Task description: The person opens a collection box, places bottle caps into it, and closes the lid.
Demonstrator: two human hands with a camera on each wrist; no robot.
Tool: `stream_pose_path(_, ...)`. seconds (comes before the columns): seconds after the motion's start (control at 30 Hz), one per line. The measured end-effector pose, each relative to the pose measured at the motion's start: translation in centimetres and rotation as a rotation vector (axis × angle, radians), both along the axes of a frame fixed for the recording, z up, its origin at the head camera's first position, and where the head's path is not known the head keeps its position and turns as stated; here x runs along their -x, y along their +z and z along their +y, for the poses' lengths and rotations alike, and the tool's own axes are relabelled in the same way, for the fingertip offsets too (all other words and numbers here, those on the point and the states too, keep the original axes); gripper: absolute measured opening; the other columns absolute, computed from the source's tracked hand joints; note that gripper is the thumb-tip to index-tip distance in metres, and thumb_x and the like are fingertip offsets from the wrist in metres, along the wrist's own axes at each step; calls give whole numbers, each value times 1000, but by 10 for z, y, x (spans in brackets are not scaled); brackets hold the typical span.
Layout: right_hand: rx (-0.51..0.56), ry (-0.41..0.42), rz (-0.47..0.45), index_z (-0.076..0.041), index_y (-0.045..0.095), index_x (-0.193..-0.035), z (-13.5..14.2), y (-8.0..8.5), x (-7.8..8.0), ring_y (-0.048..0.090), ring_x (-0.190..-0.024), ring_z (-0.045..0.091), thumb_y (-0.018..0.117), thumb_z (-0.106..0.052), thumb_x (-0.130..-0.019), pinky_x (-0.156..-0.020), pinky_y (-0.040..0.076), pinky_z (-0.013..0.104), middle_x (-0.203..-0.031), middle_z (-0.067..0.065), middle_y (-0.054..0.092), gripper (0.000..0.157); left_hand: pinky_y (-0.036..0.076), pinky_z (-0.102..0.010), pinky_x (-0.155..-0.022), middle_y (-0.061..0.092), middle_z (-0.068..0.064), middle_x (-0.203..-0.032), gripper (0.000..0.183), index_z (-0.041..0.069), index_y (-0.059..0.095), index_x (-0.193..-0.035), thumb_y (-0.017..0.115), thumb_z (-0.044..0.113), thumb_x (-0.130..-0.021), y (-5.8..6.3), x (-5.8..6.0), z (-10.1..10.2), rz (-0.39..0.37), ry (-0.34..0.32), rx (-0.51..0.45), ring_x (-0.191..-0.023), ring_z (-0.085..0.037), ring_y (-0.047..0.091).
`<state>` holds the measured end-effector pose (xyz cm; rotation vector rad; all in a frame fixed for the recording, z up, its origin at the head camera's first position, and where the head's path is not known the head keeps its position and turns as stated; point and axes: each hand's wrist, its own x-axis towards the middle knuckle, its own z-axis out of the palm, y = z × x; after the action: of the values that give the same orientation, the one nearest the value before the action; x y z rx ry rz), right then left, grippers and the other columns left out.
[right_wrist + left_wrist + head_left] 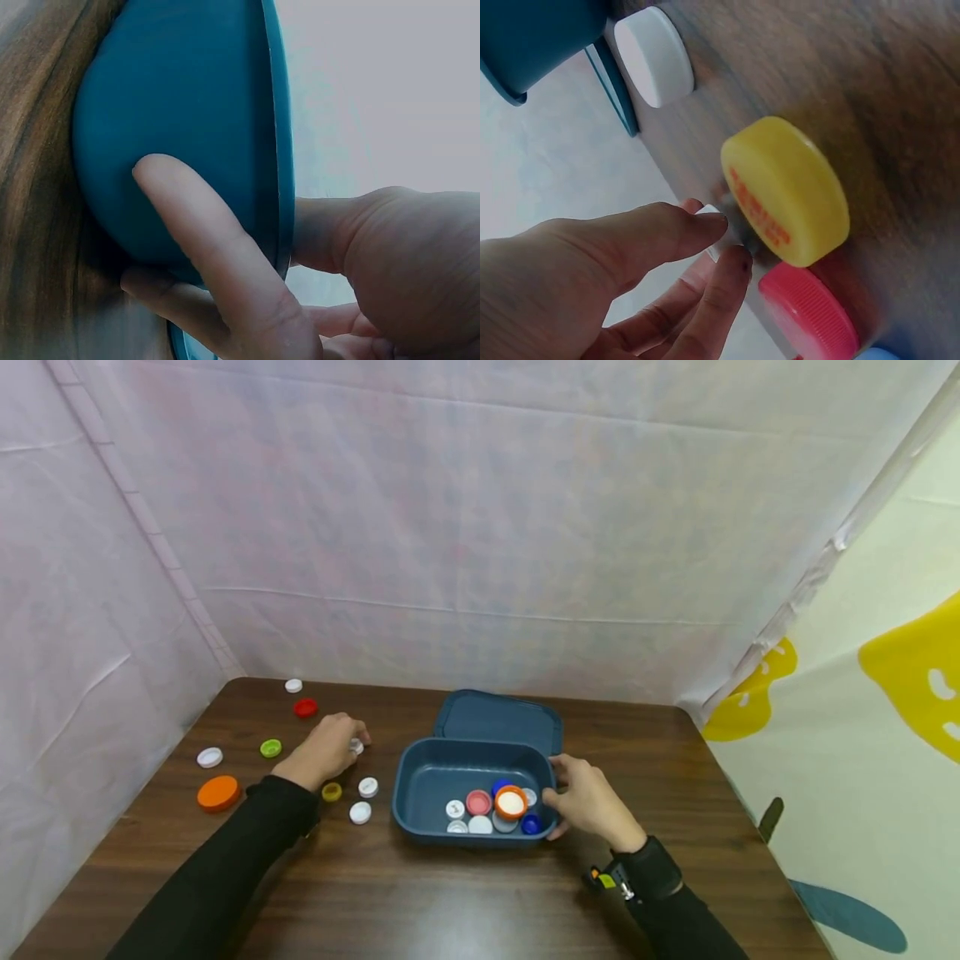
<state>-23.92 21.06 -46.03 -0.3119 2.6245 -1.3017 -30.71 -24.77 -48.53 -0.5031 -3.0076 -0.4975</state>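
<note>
Pinching a small white cap (356,746) between thumb and fingertip: the person's left hand (324,752), left of the box, over the wood-grain surface (360,902). Whether that cap is lifted off the surface, I cannot tell. Seen from the left wrist, a yellow cap (784,191) with red print lies near the pinching fingers.

Right hand (596,797) grips the right end of an uncovered dark blue box (423,781); thumb over the rim to the inner side, fingers against the outer wall, one slanting apart from its neighbour. Box upright. Lid (495,720) lies behind, partly hidden by it.

Contents gathered toward the box's near right: orange-rimmed cap (512,803) with a white centre, pink cap (478,802), blue cap (531,824), several pale ones.

Loose on the surface: a pair of white caps (367,787) between box and left wrist; farther left, a large orange cap (219,793), green cap (271,748), red cap (305,707). Pale cloth (465,527) hangs behind everything.
</note>
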Motion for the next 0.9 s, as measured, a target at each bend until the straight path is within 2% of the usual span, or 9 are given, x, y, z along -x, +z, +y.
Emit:
stream_pose_path(0.1,8,-1,-6,13,53,-164,0,-1,0,82,-62,27,74,3,-105,-56,70,46,-146,41,73,63,65,-57,-93,77,-22,-114,20,6,86,-112,85,-5,-95,5,-5,3,11,-3,-17,-109,-42,73)
stream_pose_path(0.23,17,3,-9,13,52,-164,1,0,0,83,-62,27,73,2,-106,-57,70,47,-145,40,73,63,66,-55,-95,75,-24,-117,22,2,85,-118,82,-8,-98,33,-26,19,-28,15,-55,-109,-40,73)
stream_pose_path(0.37,13,7,-7,13,52,-165,2,0,1,82,-62,27,74,1,-106,-58,70,47,-144,40,74,63,66,-49,-88,74,-22,-117,23,2,84,-122,82,-7,-100,50,-41,35,2,6,-82,-101,-34,72)
stream_pose_path(0.5,17,9,-9,13,52,-165,2,0,1,82,-63,27,73,1,-107,-58,70,46,-143,39,75,63,63,-43,-82,73,-20,-117,23,3,83,-123,81,-6,-101,61,-52,52,31,-37,-104,-95,-28,70)
stream_pose_path(0.67,22,14,-17,12,52,-165,3,0,2,83,-66,26,73,0,-107,-58,70,46,-142,37,76,63,60,-33,-75,72,-19,-119,23,4,83,-122,82,-6,-102,71,-67,77,59,-131,-102,-90,-21,66)
stream_pose_path(0.73,24,15,-19,12,52,-165,3,0,2,83,-67,25,73,0,-107,-58,70,46,-142,37,76,62,62,-31,-75,72,-18,-118,22,4,84,-121,83,-5,-101,73,-72,86,69,-165,-97,-89,-19,66)
stream_pose_path(0.83,25,13,-18,13,52,-164,3,0,1,83,-66,26,73,0,-107,-58,70,47,-142,37,76,62,67,-32,-80,71,-16,-116,21,6,85,-120,85,-3,-101,73,-78,99,39,-193,-93,-90,-17,66)
stream_pose_path(0.9,25,12,-18,13,53,-164,3,-1,1,83,-67,26,73,1,-107,-58,70,47,-142,37,76,62,70,-34,-85,71,-13,-116,21,7,85,-121,86,-1,-102,70,-82,107,-10,-188,-89,-93,-17,67)
